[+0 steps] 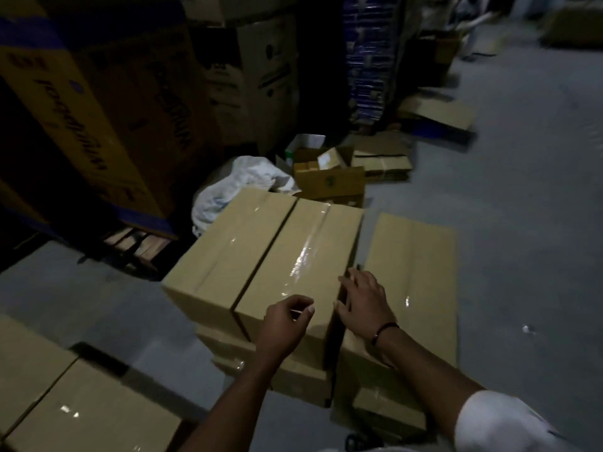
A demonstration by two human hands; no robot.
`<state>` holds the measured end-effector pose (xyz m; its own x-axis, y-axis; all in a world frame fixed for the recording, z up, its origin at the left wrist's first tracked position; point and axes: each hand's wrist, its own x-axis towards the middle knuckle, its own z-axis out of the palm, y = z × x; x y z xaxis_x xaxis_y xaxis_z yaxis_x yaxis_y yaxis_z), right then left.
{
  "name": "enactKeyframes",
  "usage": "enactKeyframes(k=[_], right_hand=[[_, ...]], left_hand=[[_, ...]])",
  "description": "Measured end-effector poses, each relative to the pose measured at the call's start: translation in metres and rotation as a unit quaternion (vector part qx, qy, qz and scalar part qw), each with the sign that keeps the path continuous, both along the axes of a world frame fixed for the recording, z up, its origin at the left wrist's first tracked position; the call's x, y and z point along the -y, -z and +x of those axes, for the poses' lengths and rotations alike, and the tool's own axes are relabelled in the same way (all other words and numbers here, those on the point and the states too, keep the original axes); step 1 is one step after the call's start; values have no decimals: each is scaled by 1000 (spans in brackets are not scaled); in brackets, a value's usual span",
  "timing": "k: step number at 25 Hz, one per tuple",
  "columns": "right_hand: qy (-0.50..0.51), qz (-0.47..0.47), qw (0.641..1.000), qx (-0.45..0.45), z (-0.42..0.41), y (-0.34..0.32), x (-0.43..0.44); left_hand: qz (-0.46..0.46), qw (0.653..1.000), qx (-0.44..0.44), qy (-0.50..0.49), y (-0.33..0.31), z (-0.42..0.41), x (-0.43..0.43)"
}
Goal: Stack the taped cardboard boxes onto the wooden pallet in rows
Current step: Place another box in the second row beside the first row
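1. Where taped boxes pile up in a dim warehouse, a worker's R hand (365,301) lies flat, fingers straight, on the R edge of the top taped box (303,252). It grips nothing.
2. L hand (287,318) hovers over that box's near end, fingers curled, thumb close to forefinger. Can't tell whether it pinches anything.
3. Just L of both hands, a second taped box (228,243) sits beside the first at the same level, a dark seam between them: a row of two.
4. Just R of the R hand, a lower box (414,272) lies a tier down, so that column looks one short.
5. Under the hands, lower-tier boxes (267,363) carry the top row. The wooden pallet beneath isn't visible.
6. Well L of the L hand & nearer the camera, separate boxes (81,412) stand apart, prob. still to be moved.
7. Far beyond the hands: open carton (329,181), white sack (235,187), tall printed cartons (81,109), grey floor (522,190).
8. Est. progress: several tiers up, top row incomplete, more boxes waiting.
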<state>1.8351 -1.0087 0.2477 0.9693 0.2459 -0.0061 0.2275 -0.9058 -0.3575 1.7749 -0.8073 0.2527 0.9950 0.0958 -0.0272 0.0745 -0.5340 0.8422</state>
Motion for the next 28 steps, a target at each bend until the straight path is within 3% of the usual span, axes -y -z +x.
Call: enactKeyframes(k=[6, 10, 14, 20, 24, 28], right_hand=[[171, -18, 982, -74, 24, 45, 121], [219, -21, 969, -116, 33, 67, 159], [235, -12, 960, -151, 42, 81, 179], [226, 34, 955, -187, 48, 93, 192], [214, 55, 956, -193, 55, 95, 200], [223, 77, 952, -196, 66, 97, 203]], left_hand=[[26, 988, -104, 107, 18, 52, 90], [74, 984, -94, 133, 34, 82, 128], [167, 964, -131, 159, 44, 110, 153], [280, 904, -209, 245, 69, 135, 165], [293, 888, -215, 282, 76, 154, 170], [261, 893, -223, 291, 75, 175, 179]])
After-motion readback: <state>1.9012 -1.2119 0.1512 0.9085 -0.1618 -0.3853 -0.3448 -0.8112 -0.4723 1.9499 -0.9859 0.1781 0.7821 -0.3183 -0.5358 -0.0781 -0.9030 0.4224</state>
